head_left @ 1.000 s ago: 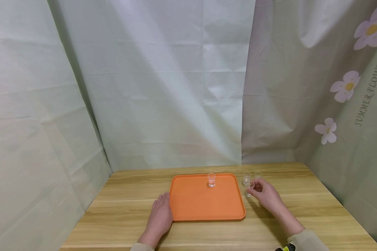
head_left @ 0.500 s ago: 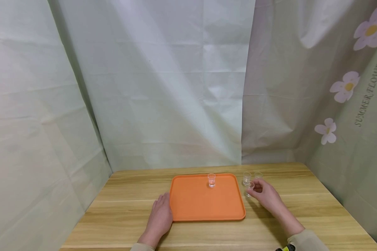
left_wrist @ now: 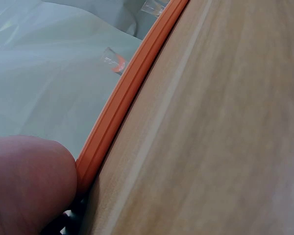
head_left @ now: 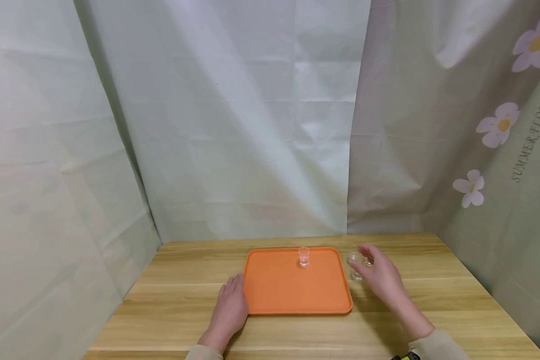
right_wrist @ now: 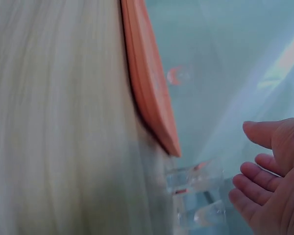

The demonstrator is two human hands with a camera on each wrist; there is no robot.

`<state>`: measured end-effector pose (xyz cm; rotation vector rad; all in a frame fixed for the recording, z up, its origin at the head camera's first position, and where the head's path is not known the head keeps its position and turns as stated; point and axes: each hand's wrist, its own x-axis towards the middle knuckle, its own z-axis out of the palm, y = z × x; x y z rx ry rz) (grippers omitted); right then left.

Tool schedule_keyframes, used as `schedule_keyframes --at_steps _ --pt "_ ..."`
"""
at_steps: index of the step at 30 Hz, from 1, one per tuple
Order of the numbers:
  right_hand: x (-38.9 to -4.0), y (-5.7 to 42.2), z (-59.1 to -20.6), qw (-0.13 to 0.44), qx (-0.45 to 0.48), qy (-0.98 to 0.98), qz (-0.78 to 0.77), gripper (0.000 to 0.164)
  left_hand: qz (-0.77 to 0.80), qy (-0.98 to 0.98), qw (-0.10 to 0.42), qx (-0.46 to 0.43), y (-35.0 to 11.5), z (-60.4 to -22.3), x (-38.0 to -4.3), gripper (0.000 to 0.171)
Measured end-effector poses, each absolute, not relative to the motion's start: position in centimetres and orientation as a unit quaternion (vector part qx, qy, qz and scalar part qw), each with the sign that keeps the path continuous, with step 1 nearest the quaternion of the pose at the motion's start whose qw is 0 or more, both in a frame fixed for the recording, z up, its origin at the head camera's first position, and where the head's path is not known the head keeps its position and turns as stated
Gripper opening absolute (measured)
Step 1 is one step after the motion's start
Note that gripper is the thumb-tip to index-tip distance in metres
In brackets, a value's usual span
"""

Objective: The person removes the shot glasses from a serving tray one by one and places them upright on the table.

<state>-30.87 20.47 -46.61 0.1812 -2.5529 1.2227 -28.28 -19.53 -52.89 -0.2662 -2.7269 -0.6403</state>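
An orange tray [head_left: 297, 290] lies on the table, and one small clear shot glass [head_left: 303, 256] stands upright near its far edge. My left hand [head_left: 229, 306] rests along the tray's left side with straight fingers; in the left wrist view a fingertip [left_wrist: 34, 181] touches the tray rim [left_wrist: 117, 105]. Just past the tray's right side stand more shot glasses [head_left: 357, 275], partly hidden behind my right hand [head_left: 384, 275]. That hand hovers above and beside them, fingers spread and bent a little. The right wrist view shows it apart from the clear glasses [right_wrist: 195, 177], holding nothing.
The wooden table [head_left: 180, 295] extends on both sides of the tray. Pale curtains [head_left: 252, 125] hang behind and at the sides, the right one printed with flowers [head_left: 498, 125].
My right hand has let go of the nearest shot glass and lifted slightly, its fingers parting. The left hand stays at the tray's side. The head view has shifted slightly.
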Motion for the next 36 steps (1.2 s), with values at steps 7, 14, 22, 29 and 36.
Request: schedule_keyframes --at_steps 7,14,22,29,36 --pt "-31.2 17.8 -46.1 0.160 0.106 -0.882 0.431 0.055 -0.217 -0.959 0.159 -0.094 -19.6 -53.0 -28.4 0.048" --pt "-32.5 14.9 -46.2 0.117 0.126 -0.872 0.459 0.056 -0.216 -0.958 0.160 -0.094 -19.7 -52.9 -28.4 0.048" --pt "-34.2 12.6 -46.9 0.085 0.128 -0.868 0.471 0.054 -0.226 -0.957 0.154 -0.094 -19.8 -52.8 -28.5 0.049" --pt "-35.6 11.1 -47.4 0.068 0.119 -0.872 0.469 0.060 -0.237 -0.953 0.161 -0.094 -19.9 -53.4 -28.8 0.046" --pt "-36.9 10.3 -48.1 0.053 0.110 -0.872 0.474 0.061 -0.251 -0.948 0.164 -0.106 -20.0 -53.2 -28.6 0.046"
